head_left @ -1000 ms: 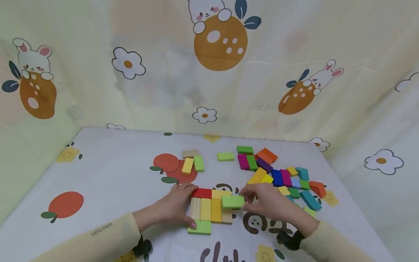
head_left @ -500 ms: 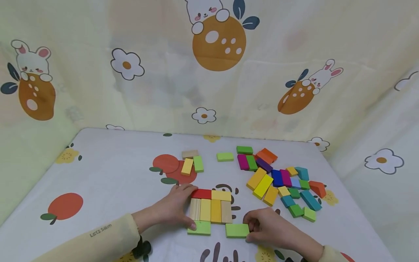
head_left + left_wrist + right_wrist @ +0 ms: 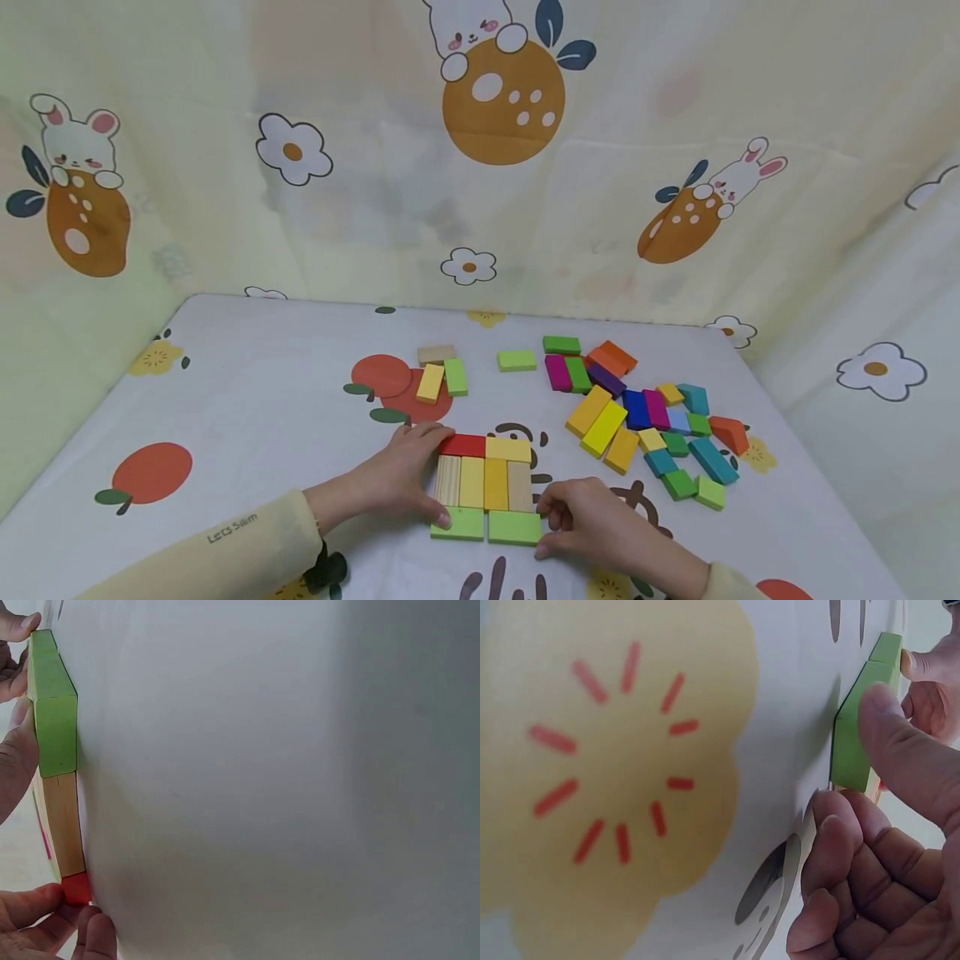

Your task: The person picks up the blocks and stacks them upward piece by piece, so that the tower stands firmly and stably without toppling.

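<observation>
Wooden blocks lie together in front of me. A red block (image 3: 462, 446) and a pale yellow block (image 3: 508, 451) form the far row, with several plain wood and yellow blocks (image 3: 495, 485) side by side below them. At the near edge lie a left green block (image 3: 459, 524) and a right green block (image 3: 513, 528), a thin gap between them. My left hand (image 3: 401, 471) spans the left side, thumb on the left green block and fingers at the red block (image 3: 76, 889). My right hand (image 3: 596, 521) pinches the outer end of the right green block (image 3: 850, 742).
Many coloured blocks (image 3: 635, 408) lie loose to the right and far right. Farther back are a lone green block (image 3: 517, 360) and a small group with a wood block (image 3: 436, 354), a yellow block (image 3: 431, 383) and a green one (image 3: 455, 377). A patterned cloth (image 3: 262, 383) covers the table.
My right hand has brought the green block from over the group's right side down to the near edge, then slid it left beside the other green block. My left hand has stayed put.
</observation>
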Tool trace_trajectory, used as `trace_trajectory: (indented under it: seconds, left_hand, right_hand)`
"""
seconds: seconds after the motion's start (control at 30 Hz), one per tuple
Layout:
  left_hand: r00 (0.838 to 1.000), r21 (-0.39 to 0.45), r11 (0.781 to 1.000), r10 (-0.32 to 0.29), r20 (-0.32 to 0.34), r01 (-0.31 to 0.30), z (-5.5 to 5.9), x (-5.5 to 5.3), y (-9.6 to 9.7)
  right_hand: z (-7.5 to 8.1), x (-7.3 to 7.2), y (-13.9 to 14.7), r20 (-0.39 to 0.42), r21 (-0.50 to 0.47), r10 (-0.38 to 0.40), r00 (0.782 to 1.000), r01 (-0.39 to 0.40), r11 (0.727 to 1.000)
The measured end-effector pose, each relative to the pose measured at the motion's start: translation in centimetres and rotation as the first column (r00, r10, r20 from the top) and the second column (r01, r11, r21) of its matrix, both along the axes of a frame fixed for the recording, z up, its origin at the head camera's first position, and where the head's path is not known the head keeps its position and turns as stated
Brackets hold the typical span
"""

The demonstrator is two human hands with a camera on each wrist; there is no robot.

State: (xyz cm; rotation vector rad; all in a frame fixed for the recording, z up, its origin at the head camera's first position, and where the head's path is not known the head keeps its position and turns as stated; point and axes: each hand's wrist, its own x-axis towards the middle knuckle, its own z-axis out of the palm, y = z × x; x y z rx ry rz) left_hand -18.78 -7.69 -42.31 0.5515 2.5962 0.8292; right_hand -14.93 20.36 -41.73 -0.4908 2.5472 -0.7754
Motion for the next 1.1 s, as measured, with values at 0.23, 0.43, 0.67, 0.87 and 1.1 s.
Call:
trace_trajectory:
  seconds: [0.23,0.43,0.67,0.87,1.1]
  left_hand:
    - [1.0,0.001,1.0,-0.008,-0.003,0.008,0.1,0.1,0.1]
    - [1.0,0.002,1.0,-0.005,0.0,0.005,0.1,0.2,0.0]
    - [1.0,0.0,1.0,-0.003,-0.002,0.003,0.1,0.1,0.0]
    - [1.0,-0.001,1.0,-0.003,0.0,0.003,0.0,0.2,0.0]
    - [1.0,0.0,1.0,-0.001,0.002,0.001,-0.1,0.0,0.0]
  right_hand:
    - [-0.1,-0.1,-0.4,0.008,-0.002,-0.012,1.0,0.012,1.0]
    - [-0.3,-0.1,-0.6,0.001,0.005,-0.013,1.0,0.013,1.0]
    - [-0.3,-0.1,-0.6,-0.001,0.002,-0.007,1.0,0.007,1.0]
    - [-0.1,-0.1,-0.3,0.013,-0.002,-0.006,1.0,0.007,1.0]
    - [1.6,-1.5,0.0,-0.065,0.021,-0.02,0.998,0.021,1.0]
